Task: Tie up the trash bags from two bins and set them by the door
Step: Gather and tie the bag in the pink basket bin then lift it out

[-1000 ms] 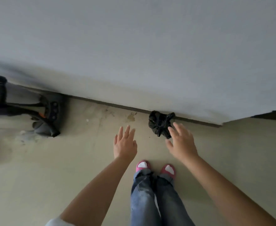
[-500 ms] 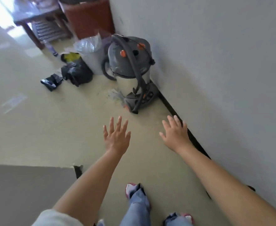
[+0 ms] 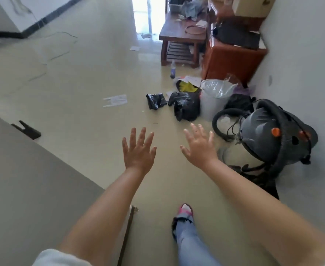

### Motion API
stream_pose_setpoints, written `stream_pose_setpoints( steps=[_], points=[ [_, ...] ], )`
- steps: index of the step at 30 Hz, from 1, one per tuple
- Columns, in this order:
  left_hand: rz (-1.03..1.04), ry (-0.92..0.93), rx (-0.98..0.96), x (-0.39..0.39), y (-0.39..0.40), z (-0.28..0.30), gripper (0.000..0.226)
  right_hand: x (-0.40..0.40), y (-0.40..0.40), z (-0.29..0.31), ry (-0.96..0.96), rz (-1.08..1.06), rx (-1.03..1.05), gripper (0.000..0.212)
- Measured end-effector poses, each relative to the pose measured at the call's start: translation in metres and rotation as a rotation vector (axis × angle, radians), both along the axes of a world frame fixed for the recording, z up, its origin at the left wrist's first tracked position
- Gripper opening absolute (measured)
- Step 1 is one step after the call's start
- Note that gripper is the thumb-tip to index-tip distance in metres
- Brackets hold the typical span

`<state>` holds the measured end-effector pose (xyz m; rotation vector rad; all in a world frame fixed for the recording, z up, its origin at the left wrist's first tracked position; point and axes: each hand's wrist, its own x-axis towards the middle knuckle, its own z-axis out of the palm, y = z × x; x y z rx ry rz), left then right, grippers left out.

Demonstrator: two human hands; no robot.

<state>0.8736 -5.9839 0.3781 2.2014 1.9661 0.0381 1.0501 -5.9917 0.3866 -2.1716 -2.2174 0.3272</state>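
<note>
A black trash bag [image 3: 186, 106] lies on the floor ahead, next to a pale bin [image 3: 212, 104] lined with a clear bag [image 3: 218, 89]. A smaller crumpled black bag [image 3: 155, 100] lies just to its left. My left hand [image 3: 138, 150] and my right hand [image 3: 199, 145] are stretched out in front of me, fingers spread, holding nothing. Both hands are well short of the bags. The tied bag set down by the wall is out of view.
A grey vacuum cleaner [image 3: 273, 137] with a black hose stands by the right wall. Beyond it are a brown cabinet [image 3: 232, 60], a low wooden table [image 3: 182, 35], a bottle [image 3: 173, 70] and scattered paper. A grey wall corner [image 3: 33, 179] juts in at left.
My view has swung from the wall and the small tied black bag at its foot round to the room. Both hands stay open and empty; the bin and bags are now ahead.
</note>
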Motion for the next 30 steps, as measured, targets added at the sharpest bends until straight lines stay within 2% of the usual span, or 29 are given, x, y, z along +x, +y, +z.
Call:
stream_pose_setpoints(
  steps=[7, 12, 19, 30],
  points=[
    [0.251, 0.017, 0.017, -0.057, 0.196, 0.010, 0.051, -0.054, 0.234, 0.020, 0.016, 0.160, 0.027, 0.058],
    [0.410, -0.001, 0.027, -0.109, 0.305, 0.025, 0.052, -0.118, 0.377, 0.045, 0.015, 0.330, 0.038, 0.057],
    [0.596, -0.033, 0.035, -0.213, 0.437, 0.028, 0.053, -0.251, 0.535, 0.040, 0.125, 0.480, 0.017, 0.055],
    [0.731, -0.007, 0.061, -0.429, 0.669, 0.045, 0.052, -0.469, 0.788, 0.056, 0.098, 0.618, 0.037, 0.057]
  ],
)
